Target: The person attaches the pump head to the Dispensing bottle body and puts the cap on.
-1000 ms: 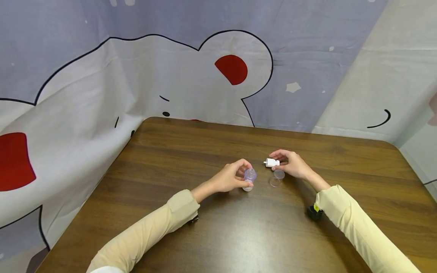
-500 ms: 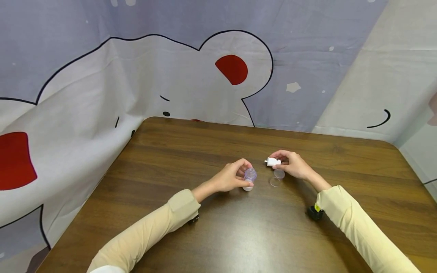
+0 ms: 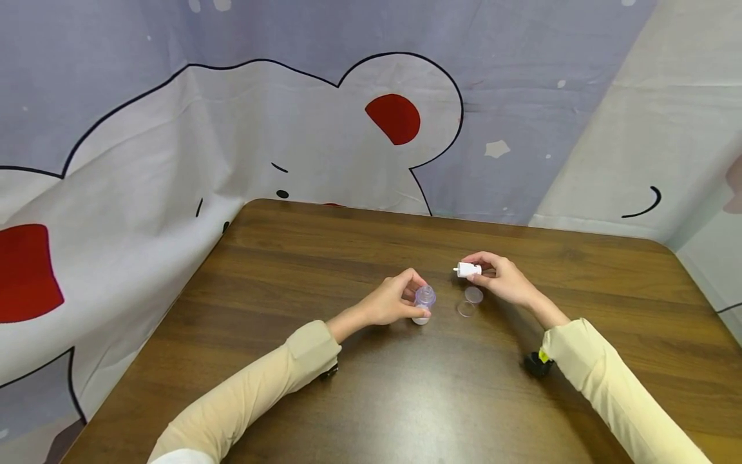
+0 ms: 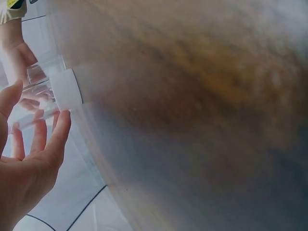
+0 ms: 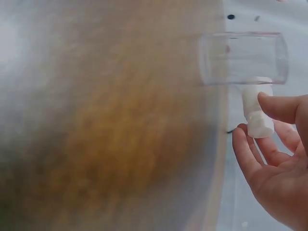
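Note:
My left hand (image 3: 390,301) holds a small clear bottle (image 3: 426,296) with a lilac tint and a white base (image 4: 67,90). Its thumb lies on the near side and its fingers reach round behind. To the right, my right hand (image 3: 503,278) pinches a white pump head (image 3: 468,270) between thumb and fingers, with the thin tip pointing left toward the bottle. Just in front of the right hand, a clear open cylinder (image 5: 244,58) stands on the table; its round edges show faintly in the head view.
The brown wooden table (image 3: 371,399) spreads out around both hands. Behind it hangs a cartoon-printed curtain (image 3: 324,129). A black wrist device (image 3: 538,365) sits under the right sleeve cuff.
My right hand has moved slightly back and to the right with the white pump head, away from the bottle. The left hand and the bottle stay almost still.

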Motion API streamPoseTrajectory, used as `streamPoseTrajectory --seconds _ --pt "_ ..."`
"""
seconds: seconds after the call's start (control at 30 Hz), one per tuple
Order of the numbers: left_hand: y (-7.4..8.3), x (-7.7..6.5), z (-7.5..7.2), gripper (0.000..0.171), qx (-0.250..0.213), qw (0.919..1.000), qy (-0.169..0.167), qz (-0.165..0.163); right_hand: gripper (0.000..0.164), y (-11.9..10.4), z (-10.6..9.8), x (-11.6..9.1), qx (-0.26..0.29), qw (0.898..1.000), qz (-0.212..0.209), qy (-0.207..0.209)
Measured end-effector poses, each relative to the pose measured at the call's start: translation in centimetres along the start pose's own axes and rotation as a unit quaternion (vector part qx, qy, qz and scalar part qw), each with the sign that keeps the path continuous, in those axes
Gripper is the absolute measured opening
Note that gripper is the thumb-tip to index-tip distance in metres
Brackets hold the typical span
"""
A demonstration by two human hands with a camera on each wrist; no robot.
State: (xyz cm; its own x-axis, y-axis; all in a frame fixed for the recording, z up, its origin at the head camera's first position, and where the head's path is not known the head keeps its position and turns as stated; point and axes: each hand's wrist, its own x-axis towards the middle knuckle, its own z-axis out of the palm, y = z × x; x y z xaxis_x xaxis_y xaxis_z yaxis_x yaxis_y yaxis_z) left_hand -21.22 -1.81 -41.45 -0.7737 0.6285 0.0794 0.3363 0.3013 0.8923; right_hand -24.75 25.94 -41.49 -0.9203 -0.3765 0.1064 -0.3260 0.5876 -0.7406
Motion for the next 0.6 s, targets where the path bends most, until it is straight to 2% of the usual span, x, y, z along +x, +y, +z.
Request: streamPoseTrajectory --seconds 0.3,0.6 --pt "0.0 0.1 0.1 0.044 0.007 0.9999 -0.001 -0.011 0.03 -1.2 -1.3 -0.8 0.017 0.999 -0.017 0.029" --pt "0.1 0.1 -0.1 0.045 0.015 0.9997 -0.006 -0.021 0.033 -2.8 -1.3 -1.5 0.06 0.996 -0.037 0.052"
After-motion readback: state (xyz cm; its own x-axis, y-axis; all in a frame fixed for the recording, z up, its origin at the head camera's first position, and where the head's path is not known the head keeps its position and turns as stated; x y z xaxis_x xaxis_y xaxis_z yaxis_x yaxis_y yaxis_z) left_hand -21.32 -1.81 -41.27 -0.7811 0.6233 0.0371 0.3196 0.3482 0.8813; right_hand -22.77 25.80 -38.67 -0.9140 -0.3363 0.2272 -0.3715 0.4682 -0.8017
